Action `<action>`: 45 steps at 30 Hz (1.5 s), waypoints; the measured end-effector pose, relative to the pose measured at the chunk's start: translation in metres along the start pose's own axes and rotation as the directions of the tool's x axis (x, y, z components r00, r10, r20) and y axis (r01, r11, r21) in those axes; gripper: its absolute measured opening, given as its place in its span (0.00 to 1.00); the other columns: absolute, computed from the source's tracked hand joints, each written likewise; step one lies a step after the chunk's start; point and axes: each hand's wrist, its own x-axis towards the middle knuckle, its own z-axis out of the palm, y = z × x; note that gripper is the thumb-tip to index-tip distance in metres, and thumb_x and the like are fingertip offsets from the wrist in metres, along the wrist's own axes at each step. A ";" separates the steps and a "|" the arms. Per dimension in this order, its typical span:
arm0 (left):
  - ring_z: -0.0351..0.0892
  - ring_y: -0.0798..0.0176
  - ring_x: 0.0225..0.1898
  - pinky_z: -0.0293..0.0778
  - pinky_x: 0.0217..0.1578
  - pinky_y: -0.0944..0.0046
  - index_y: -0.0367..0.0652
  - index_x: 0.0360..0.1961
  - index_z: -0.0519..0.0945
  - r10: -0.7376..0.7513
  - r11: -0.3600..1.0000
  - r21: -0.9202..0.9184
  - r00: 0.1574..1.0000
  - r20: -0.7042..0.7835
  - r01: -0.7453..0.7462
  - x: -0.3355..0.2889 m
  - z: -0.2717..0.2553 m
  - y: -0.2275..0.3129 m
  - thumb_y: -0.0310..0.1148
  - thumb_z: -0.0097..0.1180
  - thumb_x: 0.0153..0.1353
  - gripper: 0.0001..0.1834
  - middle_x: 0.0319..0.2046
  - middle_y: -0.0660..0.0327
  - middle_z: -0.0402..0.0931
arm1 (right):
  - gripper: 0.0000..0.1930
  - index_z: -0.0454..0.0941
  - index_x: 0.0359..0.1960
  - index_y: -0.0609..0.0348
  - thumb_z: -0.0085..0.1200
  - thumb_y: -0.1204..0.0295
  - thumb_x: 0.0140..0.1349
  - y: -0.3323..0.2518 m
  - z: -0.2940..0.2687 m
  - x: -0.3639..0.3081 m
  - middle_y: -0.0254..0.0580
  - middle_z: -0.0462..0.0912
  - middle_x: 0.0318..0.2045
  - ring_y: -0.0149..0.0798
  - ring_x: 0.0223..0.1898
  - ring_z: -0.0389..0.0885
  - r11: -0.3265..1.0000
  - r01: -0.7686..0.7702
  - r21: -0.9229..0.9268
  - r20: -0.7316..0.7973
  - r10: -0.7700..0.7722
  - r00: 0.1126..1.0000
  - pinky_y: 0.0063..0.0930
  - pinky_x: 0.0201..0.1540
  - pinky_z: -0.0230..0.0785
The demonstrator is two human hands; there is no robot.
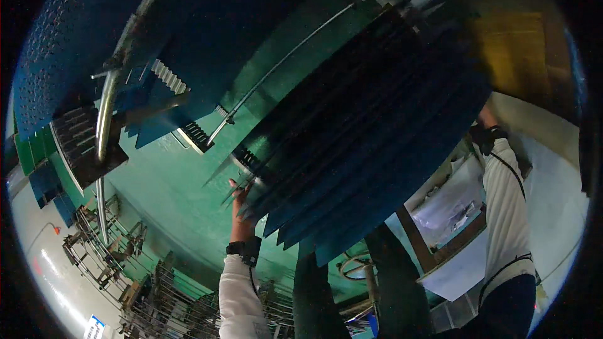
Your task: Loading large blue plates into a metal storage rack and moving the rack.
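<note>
A large stack of dark blue sheets (pixel 370 144) fills the middle of the view, its panels spaced apart and slanting up to the right. Their edges are smeared by motion. At the stack's left end shows a slotted rack (pixel 246 158) with dark teeth. My left hand (pixel 240 202) grips at this rack end, beside the sheets' pointed corners; one finger sticks up and the others are partly hidden. On the right, my right hand (pixel 486 119) is at the stack's far right edge. Its fingers are hidden behind the sheets.
More blue panels (pixel 207 31) and a bent metal pipe (pixel 107 107) stand at upper left. A thin rod (pixel 289 66) crosses the green floor (pixel 169 176). Metal frames (pixel 169 295) crowd the lower left. A handwheel (pixel 353 269) is near my legs, a bin with plastic film (pixel 449 204) on the right.
</note>
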 end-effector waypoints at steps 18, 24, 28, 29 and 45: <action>0.72 0.55 0.51 0.70 0.52 0.57 0.45 0.59 0.66 0.097 0.984 0.180 0.878 -0.468 -0.013 -0.188 0.010 0.052 0.35 0.47 0.63 0.22 0.54 0.55 0.70 | 0.12 0.76 0.35 0.61 0.51 0.64 0.61 -0.073 -0.028 -0.125 0.43 0.78 0.28 0.43 0.31 0.75 0.984 0.001 0.177 0.172 -0.031 0.985 0.34 0.34 0.67; 0.78 0.57 0.43 0.73 0.47 0.56 0.46 0.53 0.72 0.166 0.916 -0.239 0.847 -0.505 -0.322 -0.257 0.022 0.105 0.38 0.45 0.66 0.16 0.46 0.56 0.77 | 0.11 0.76 0.33 0.61 0.51 0.65 0.60 -0.129 -0.046 -0.202 0.41 0.77 0.26 0.42 0.28 0.75 0.969 0.010 0.248 0.242 -0.073 0.968 0.33 0.32 0.67; 0.74 0.63 0.48 0.68 0.51 0.54 0.55 0.51 0.75 0.020 0.950 -0.269 0.889 -0.458 -0.160 -0.350 0.005 0.132 0.47 0.46 0.64 0.18 0.50 0.67 0.74 | 0.10 0.76 0.32 0.61 0.52 0.65 0.60 -0.169 -0.055 -0.258 0.40 0.77 0.25 0.41 0.27 0.74 0.939 0.009 0.345 0.261 -0.105 0.960 0.32 0.31 0.67; 0.75 0.64 0.46 0.69 0.49 0.56 0.55 0.50 0.75 -0.069 0.955 -0.286 0.875 -0.480 -0.081 -0.373 0.013 0.146 0.49 0.46 0.64 0.18 0.48 0.67 0.76 | 0.10 0.76 0.32 0.61 0.52 0.65 0.60 -0.179 -0.057 -0.272 0.40 0.77 0.24 0.41 0.26 0.74 0.927 0.008 0.374 0.264 -0.114 0.958 0.32 0.31 0.67; 0.69 0.65 0.21 0.71 0.36 0.54 0.46 0.56 0.74 0.121 0.986 -0.023 0.812 -0.571 -0.163 -0.560 0.144 0.269 0.45 0.42 0.68 0.21 0.29 0.60 0.78 | 0.08 0.79 0.25 0.59 0.55 0.67 0.55 -0.189 -0.145 -0.417 0.28 0.77 0.21 0.30 0.22 0.73 0.791 0.158 0.591 0.111 -0.274 0.955 0.30 0.22 0.64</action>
